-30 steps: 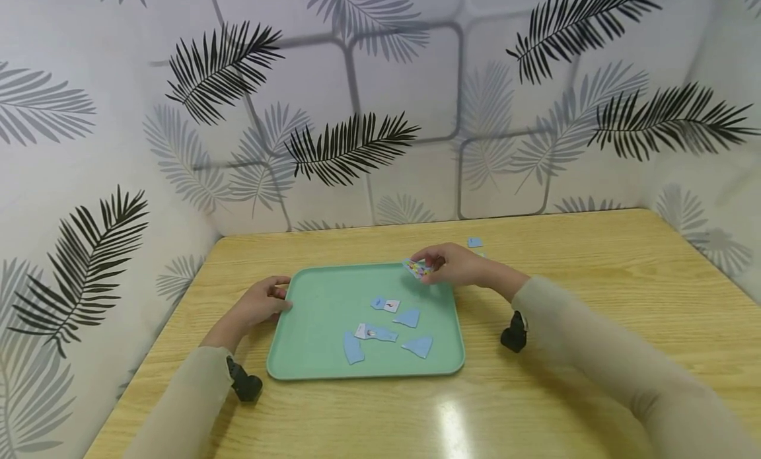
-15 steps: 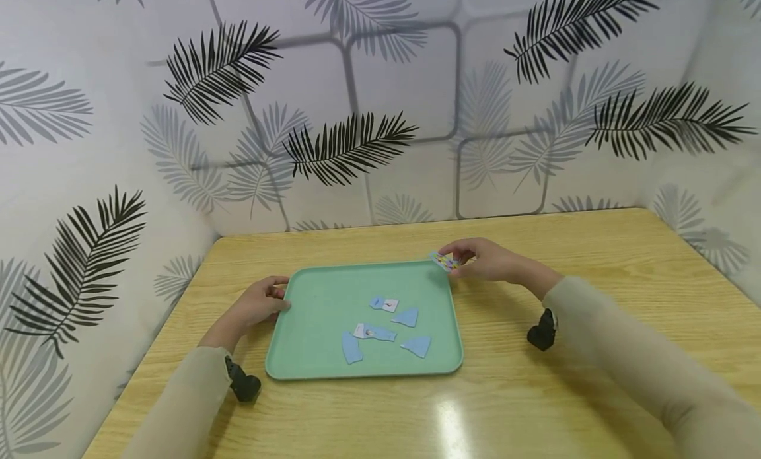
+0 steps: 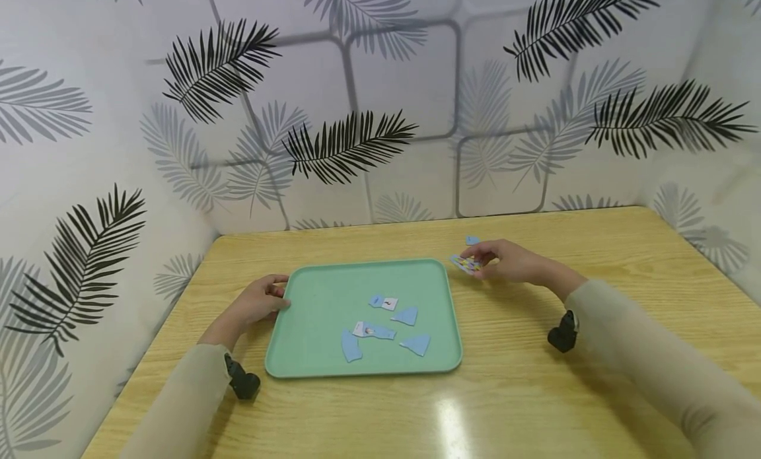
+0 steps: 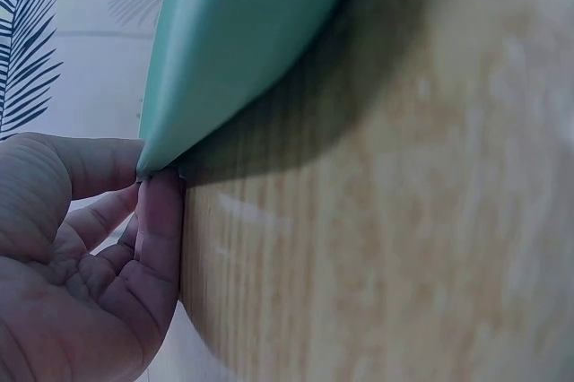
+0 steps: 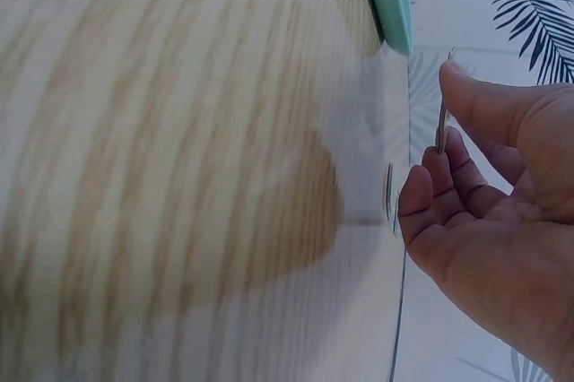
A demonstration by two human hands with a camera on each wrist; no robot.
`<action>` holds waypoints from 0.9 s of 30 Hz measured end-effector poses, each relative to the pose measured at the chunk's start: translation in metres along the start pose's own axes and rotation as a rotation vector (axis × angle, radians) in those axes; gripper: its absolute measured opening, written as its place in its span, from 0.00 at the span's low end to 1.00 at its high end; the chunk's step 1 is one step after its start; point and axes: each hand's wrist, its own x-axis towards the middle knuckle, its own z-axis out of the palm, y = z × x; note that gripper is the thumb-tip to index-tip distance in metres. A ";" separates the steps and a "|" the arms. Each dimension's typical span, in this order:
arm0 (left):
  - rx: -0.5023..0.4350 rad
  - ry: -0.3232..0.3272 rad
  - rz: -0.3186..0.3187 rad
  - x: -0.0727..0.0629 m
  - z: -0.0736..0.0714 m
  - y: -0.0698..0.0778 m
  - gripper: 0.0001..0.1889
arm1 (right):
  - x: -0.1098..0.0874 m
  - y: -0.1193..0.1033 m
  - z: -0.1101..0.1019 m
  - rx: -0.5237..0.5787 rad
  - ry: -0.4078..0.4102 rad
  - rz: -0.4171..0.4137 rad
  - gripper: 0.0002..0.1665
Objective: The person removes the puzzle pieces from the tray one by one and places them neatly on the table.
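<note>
At the left end of the mint-green tray (image 3: 309, 300), my left hand (image 3: 254, 302) pinches the rim. The left wrist view shows its thumb (image 4: 103, 167) on the edge and a finger tucked below. My right hand (image 3: 511, 262) holds a thin, colourful puzzle piece (image 3: 464, 263) between thumb and fingers, just outside the tray's back right corner. Edge-on in the right wrist view, that piece (image 5: 442, 122) is a narrow strip. Several pale blue flat pieces (image 3: 351, 345) lie in the tray's middle and right part, some with white printed patches (image 3: 389, 304).
Behind the right hand, a small blue piece (image 3: 472, 240) lies on the wooden table (image 3: 357, 419). A thin piece (image 5: 389, 194) is seen edge-on below the right fingers. A leaf-patterned wall (image 3: 404, 175) closes off the back and left side.
The right hand has carried the colourful puzzle piece rightward, from over the tray's back right corner to beyond its rim. The left hand stays on the tray.
</note>
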 end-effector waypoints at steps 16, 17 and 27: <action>-0.013 -0.011 0.017 -0.002 0.000 0.002 0.31 | -0.007 0.015 -0.016 -0.066 -0.022 0.024 0.23; -0.014 -0.011 0.016 -0.002 0.000 0.003 0.31 | -0.006 0.016 -0.017 -0.067 -0.024 0.022 0.23; -0.011 -0.012 0.015 -0.002 0.000 0.002 0.30 | -0.003 0.023 -0.022 -0.057 -0.071 0.012 0.23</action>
